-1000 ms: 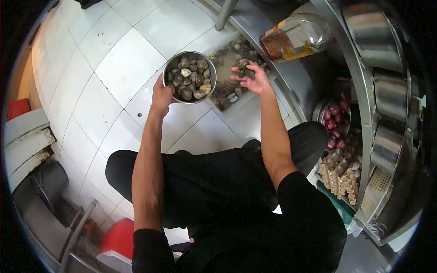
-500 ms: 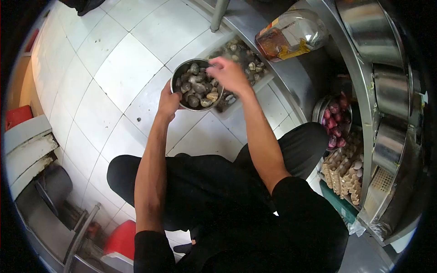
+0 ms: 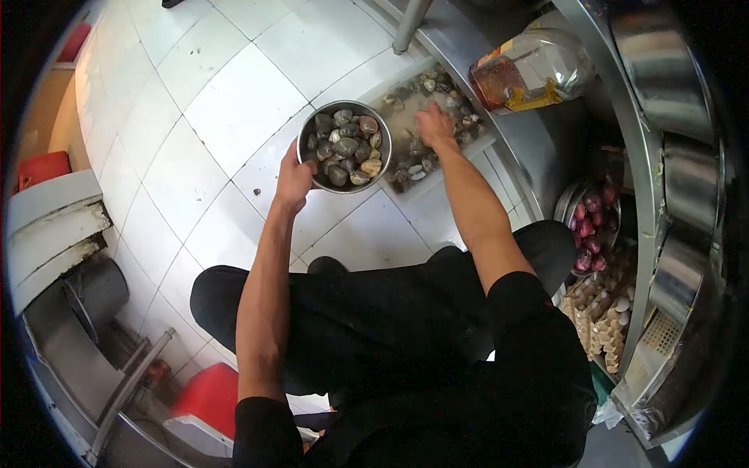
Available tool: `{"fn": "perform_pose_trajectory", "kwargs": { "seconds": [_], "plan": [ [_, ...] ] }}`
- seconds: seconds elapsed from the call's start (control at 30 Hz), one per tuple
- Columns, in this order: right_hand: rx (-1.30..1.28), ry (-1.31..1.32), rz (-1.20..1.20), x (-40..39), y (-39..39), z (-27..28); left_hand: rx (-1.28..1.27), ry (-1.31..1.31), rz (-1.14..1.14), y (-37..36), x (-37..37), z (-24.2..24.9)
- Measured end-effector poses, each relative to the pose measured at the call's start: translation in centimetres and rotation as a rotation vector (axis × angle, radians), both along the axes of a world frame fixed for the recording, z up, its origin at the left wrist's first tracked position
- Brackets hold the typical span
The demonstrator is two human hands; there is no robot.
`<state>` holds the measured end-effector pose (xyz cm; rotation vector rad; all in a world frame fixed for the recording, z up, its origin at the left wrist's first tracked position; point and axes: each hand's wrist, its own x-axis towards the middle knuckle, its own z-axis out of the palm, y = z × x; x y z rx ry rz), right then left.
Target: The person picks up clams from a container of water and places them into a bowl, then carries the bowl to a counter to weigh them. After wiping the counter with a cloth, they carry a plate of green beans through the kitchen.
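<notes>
A round metal bowl (image 3: 306, 129) full of clams (image 3: 346, 147) is held up by my left hand (image 3: 295, 181), which grips its left rim. To the right of the bowl, a pale rectangular tub (image 3: 456, 165) on the floor holds cloudy water and more clams (image 3: 462, 105). My right hand (image 3: 434, 125) is over the middle of this tub, at the water, its fingertips partly hidden. Whether those fingers hold a clam cannot be made out.
A large plastic bottle (image 3: 530, 69) lies on a metal shelf at upper right. Below are a bowl of red onions (image 3: 591, 222) and egg trays (image 3: 597, 308). A metal leg (image 3: 411, 25) stands behind the tub. A red object (image 3: 207, 399) is at lower left.
My right hand has moved from the bowl's right rim into the tub area at the right. My left hand still holds the bowl. The whole view has shifted slightly.
</notes>
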<state>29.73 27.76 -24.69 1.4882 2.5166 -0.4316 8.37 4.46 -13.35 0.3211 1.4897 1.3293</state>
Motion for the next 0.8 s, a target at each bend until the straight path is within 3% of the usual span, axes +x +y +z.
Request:
{"fn": "perform_pose_trajectory", "kwargs": {
  "seconds": [0.13, 0.2, 0.23, 0.33, 0.4, 0.47, 0.6, 0.73, 0.8],
  "plan": [
    [-0.045, 0.183, -0.052, 2.4, 1.3, 0.7, 0.017, 0.026, -0.044, 0.9, 0.4, -0.2],
    [0.104, 0.607, -0.145, 3.6, 1.7, 1.2, 0.034, 0.018, -0.053, 1.3, 0.5, -0.4],
    [0.205, 0.676, -0.134, 4.1, 1.7, 1.2, 0.031, 0.024, -0.072, 1.6, 0.5, -0.5],
    [0.006, 0.687, -0.358, 5.3, 2.3, 1.7, 0.020, 0.040, -0.102, 2.3, 1.0, -0.1],
    [0.133, 0.754, -0.305, 5.5, 2.6, 2.2, 0.003, 0.044, -0.088, 2.7, 1.1, -0.1],
    [-0.524, 1.071, -0.600, 5.7, 1.9, 4.2, 0.058, 0.028, -0.117, 2.7, 1.0, -0.7],
    [-0.778, 1.221, -0.767, 4.9, 1.0, 7.1, -0.017, 0.032, -0.113, 3.1, 1.4, 0.3],
    [-0.709, 1.080, -0.581, 0.9, -1.9, 13.6, 0.007, -0.034, -0.099, 3.2, 1.6, -1.1],
    [-0.708, 0.880, -0.197, -0.9, -3.2, 16.0, 0.020, -0.048, -0.097, 3.5, 2.0, -1.4]
  ]
}}
